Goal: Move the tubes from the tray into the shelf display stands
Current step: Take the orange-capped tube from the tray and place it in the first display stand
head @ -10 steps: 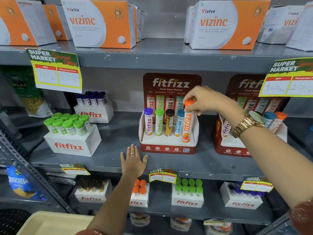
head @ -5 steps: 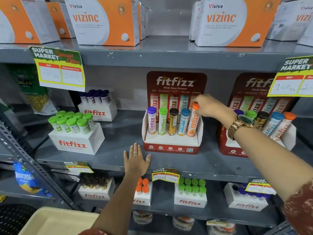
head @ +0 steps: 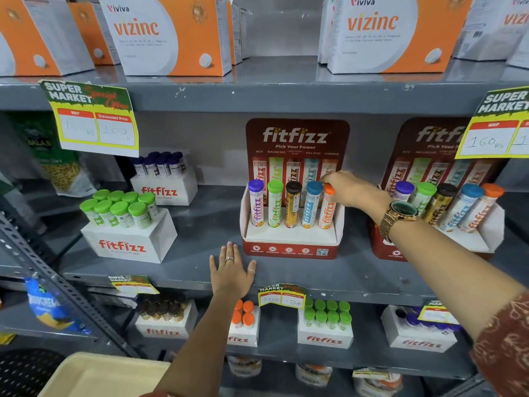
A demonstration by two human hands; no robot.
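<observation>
The left hand (head: 232,271) lies flat with spread fingers on the grey metal shelf (head: 200,224), just left of the red cardboard display stand (head: 289,249). The right hand (head: 347,190) pinches the orange-capped white tube (head: 327,211), standing in the stand's rightmost slot.

Orange-and-white Vizinc boxes (head: 171,35) line the top shelf. Yellow-bordered price tags (head: 94,121) hang from that shelf's front edge at left and right. A snack packet (head: 54,159) leans at the middle shelf's far left end; a blue packet (head: 48,308) lies at the left end below.
</observation>
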